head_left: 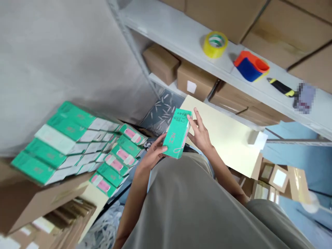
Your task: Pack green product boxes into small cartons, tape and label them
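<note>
A green box point(176, 133) with pink lettering is held up in front of my body, tilted. My left hand point(153, 152) grips its lower left edge, thumb on the front face and fingers behind. Beside the upper right edge is my right hand point(199, 133), fingers spread, the index fingertip touching or nearly touching the box's side. Below them lies a cream board point(220, 135), with a small white box point(258, 139) at its right end. To the left, similar green boxes point(70, 124) are piled in rows, some showing pink windows.
On the shelf point(166, 33) lie yellow tape point(215, 44), an orange and blue roll point(251, 66) and a cutter point(281, 87). Cardboard boxes point(194, 81) stand beneath it. An open carton with folded cardboard point(70, 218) is at lower left; small cartons point(275, 178) sit at right.
</note>
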### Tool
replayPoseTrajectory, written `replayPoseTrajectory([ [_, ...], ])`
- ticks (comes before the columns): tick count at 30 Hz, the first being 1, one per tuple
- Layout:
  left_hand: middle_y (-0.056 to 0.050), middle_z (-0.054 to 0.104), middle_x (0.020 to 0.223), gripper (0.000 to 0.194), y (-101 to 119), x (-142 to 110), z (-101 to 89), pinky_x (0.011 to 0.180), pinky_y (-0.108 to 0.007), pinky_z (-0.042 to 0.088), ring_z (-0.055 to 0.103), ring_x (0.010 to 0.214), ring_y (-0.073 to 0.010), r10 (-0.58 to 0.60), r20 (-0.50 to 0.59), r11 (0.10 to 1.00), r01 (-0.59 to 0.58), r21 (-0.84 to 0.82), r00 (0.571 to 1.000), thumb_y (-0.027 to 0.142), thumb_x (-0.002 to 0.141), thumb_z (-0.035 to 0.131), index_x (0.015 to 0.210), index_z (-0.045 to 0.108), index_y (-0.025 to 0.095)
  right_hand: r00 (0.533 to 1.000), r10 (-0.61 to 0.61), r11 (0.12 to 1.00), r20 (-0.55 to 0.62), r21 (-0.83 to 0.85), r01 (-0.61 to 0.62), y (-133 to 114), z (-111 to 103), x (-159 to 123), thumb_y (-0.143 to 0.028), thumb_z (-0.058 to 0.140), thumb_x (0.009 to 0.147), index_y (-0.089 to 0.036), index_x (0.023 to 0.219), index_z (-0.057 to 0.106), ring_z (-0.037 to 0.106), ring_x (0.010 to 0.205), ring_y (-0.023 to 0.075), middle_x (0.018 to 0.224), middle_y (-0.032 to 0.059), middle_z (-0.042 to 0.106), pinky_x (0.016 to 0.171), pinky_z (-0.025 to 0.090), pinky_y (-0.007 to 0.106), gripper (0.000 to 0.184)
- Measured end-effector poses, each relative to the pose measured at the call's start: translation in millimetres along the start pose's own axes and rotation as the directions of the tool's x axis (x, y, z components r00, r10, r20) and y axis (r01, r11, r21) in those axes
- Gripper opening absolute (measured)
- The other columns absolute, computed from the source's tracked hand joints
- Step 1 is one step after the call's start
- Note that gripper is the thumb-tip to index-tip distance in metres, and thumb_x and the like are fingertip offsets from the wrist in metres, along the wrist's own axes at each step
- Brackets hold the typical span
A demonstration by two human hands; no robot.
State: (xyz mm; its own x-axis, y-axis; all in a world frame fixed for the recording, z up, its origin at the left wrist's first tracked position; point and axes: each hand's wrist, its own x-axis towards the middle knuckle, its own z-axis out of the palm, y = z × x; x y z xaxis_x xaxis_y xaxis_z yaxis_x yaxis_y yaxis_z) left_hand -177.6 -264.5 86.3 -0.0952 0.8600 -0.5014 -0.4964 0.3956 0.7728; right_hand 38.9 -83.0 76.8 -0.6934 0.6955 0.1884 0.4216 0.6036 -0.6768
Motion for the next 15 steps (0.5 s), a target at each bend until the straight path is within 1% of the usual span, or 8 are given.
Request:
replayPoseTrajectory([
  [2,-0.013,0.080,0.138,0.091,12,30,21.4,0.083,-0.044,0.071,0.083,0.105,-0.0353,-0.068,0.091,0.996,0.063,0.057,0.994,0.062,0.083,0.090,0.163,0.063,0.027,0.995,0.091,0.996,-0.032,0.014,-0.091,29,-26,-9,-0.021,0.067,0.104,-0.035,0.175,0.045,0.070,0.138,0.0377,0.192,0.0103,0.021,0.109,0.067,0.060,0.075],
  [4,-0.015,0.082,0.132,0.089,23,58,41.1,0.088,-0.049,0.071,0.082,0.110,-0.0379,-0.116,0.179,0.990,0.098,0.105,0.977,0.076,0.089,0.082,0.159,0.067,0.023,0.982,0.181,0.981,-0.057,0.075,-0.177,53,-45,-21,-0.026,0.075,0.098,-0.030,0.168,0.052,0.077,0.121,0.0324,0.188,0.0152,0.031,0.100,0.069,0.053,0.074],
  [7,-0.019,0.084,0.116,0.092,37,100,66.5,0.093,-0.052,0.070,0.082,0.111,-0.0401,-0.132,0.228,0.980,0.092,0.177,0.965,0.091,0.092,0.067,0.142,0.075,0.015,0.933,0.353,0.910,-0.068,0.256,-0.326,76,-54,-42,-0.039,0.088,0.083,-0.026,0.158,0.057,0.076,0.084,0.0199,0.168,0.0184,0.059,0.083,0.068,0.042,0.082],
  [9,-0.019,0.083,0.109,0.093,43,129,80.2,0.094,-0.053,0.069,0.083,0.106,-0.0388,-0.104,0.191,0.966,0.054,0.254,0.976,0.095,0.092,0.064,0.133,0.077,0.012,0.874,0.486,0.791,-0.016,0.434,-0.432,80,-50,-53,-0.049,0.092,0.078,-0.024,0.150,0.060,0.071,0.073,0.0161,0.144,0.0137,0.075,0.074,0.065,0.036,0.083],
  [10,-0.019,0.083,0.108,0.092,44,143,86.2,0.095,-0.052,0.069,0.083,0.104,-0.0375,-0.079,0.161,0.953,0.028,0.301,0.984,0.094,0.090,0.066,0.132,0.077,0.012,0.845,0.535,0.709,0.022,0.532,-0.462,79,-47,-57,-0.055,0.092,0.077,-0.023,0.145,0.062,0.072,0.075,0.0166,0.135,0.0116,0.078,0.073,0.064,0.034,0.081],
  [12,-0.017,0.083,0.115,0.090,42,166,96.6,0.099,-0.049,0.067,0.081,0.109,-0.0352,-0.051,0.127,0.925,-0.001,0.379,0.991,0.091,0.087,0.075,0.136,0.076,0.016,0.812,0.577,0.539,0.082,0.709,-0.455,73,-40,-62,-0.066,0.090,0.079,-0.023,0.135,0.066,0.076,0.087,0.0205,0.130,0.0105,0.079,0.075,0.066,0.033,0.075],
  [14,-0.017,0.082,0.125,0.090,35,178,105.5,0.100,-0.049,0.067,0.079,0.119,-0.0367,-0.114,0.173,0.922,0.039,0.384,0.978,0.089,0.082,0.081,0.140,0.076,0.020,0.799,0.589,0.392,0.121,0.822,-0.413,66,-33,-62,-0.074,0.087,0.081,-0.023,0.128,0.069,0.078,0.095,0.0237,0.128,0.0105,0.080,0.076,0.067,0.034,0.072],
  [15,-0.017,0.081,0.128,0.092,30,181,109.3,0.099,-0.051,0.068,0.077,0.124,-0.0388,-0.174,0.227,0.931,0.085,0.355,0.958,0.091,0.081,0.081,0.140,0.076,0.021,0.790,0.595,0.326,0.148,0.854,-0.405,63,-30,-62,-0.077,0.086,0.081,-0.024,0.126,0.069,0.078,0.094,0.0238,0.123,0.0100,0.081,0.074,0.067,0.034,0.072],
])
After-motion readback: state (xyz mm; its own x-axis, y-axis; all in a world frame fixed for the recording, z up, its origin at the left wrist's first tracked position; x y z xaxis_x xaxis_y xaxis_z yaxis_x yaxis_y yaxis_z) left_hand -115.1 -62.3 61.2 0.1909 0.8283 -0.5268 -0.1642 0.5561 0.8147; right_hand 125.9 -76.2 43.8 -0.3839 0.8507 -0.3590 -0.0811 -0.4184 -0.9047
